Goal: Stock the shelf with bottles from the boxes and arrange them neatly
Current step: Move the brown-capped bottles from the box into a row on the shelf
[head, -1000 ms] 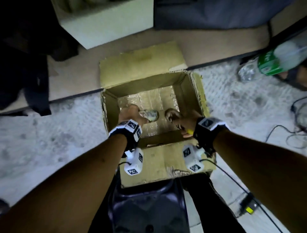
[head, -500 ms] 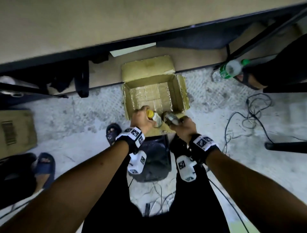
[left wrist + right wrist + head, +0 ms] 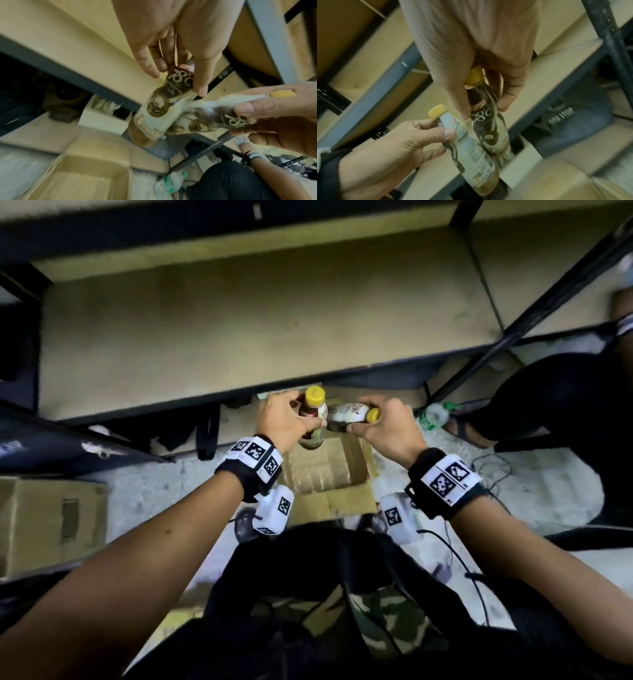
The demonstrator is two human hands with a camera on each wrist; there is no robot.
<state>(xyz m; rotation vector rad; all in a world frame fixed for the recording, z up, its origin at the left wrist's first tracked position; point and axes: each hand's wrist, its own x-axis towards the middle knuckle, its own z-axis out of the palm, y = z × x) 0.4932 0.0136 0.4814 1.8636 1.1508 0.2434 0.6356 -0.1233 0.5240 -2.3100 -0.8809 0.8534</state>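
Note:
Two small coffee bottles with yellow caps are up in front of the empty shelf board. My left hand grips one bottle upright by its upper body; the left wrist view shows my left hand pinching that bottle. My right hand holds the other bottle on its side, cap pointing right. In the right wrist view my right hand grips its bottle just below the cap. The two bottles touch. The open cardboard box sits on the floor below both hands.
A closed cardboard box stands on the floor at the left. A green-labelled water bottle lies by the dark shelf post. Another person's leg is at the right. Cables trail over the floor.
Both hands have come up out of the open box, each with a bottle, to the front edge of the shelf board. The view has risen with them.

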